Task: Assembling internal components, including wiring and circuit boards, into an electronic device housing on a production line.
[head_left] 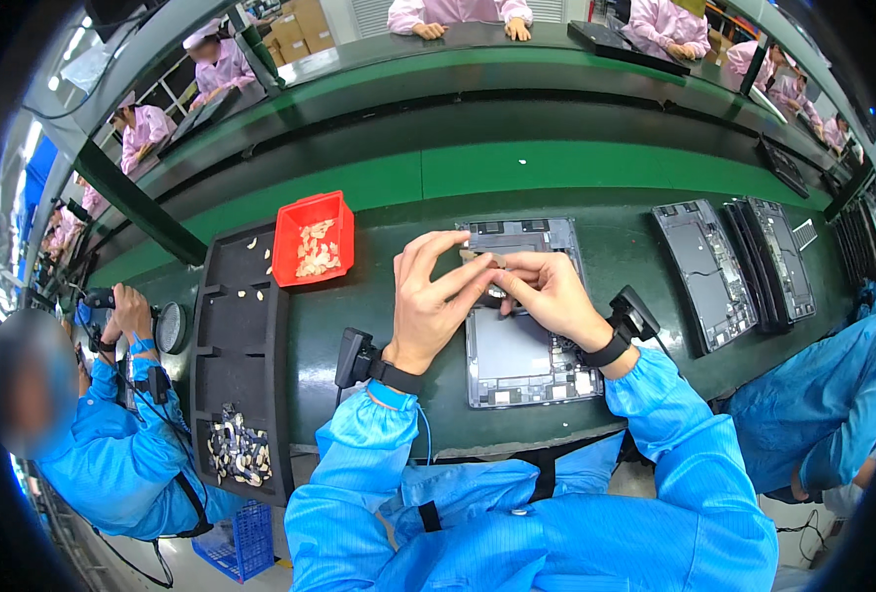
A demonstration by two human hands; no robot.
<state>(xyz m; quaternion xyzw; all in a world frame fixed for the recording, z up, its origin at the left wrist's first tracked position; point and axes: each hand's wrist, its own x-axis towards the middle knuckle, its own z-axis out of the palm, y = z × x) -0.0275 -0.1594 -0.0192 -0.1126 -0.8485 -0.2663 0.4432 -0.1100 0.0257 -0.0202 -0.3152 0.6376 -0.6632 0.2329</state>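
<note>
So there's a small brownish part point(498, 261) up at the fingertips, over the far half of the opened flat device point(513, 357); too covered to say what it is. Left hand point(424, 296) has thumb and index pinched in on it, other fingers fanned out. Right hand point(559, 298) pinches with thumb and index from the device's right side. Neither's really nearer. Device's long axis runs away from the person; the part looks crosswise to it, can't swear. Left of the device: red bin point(282, 252), then black tray point(236, 332). Right of it: more opened devices point(699, 281).
</note>
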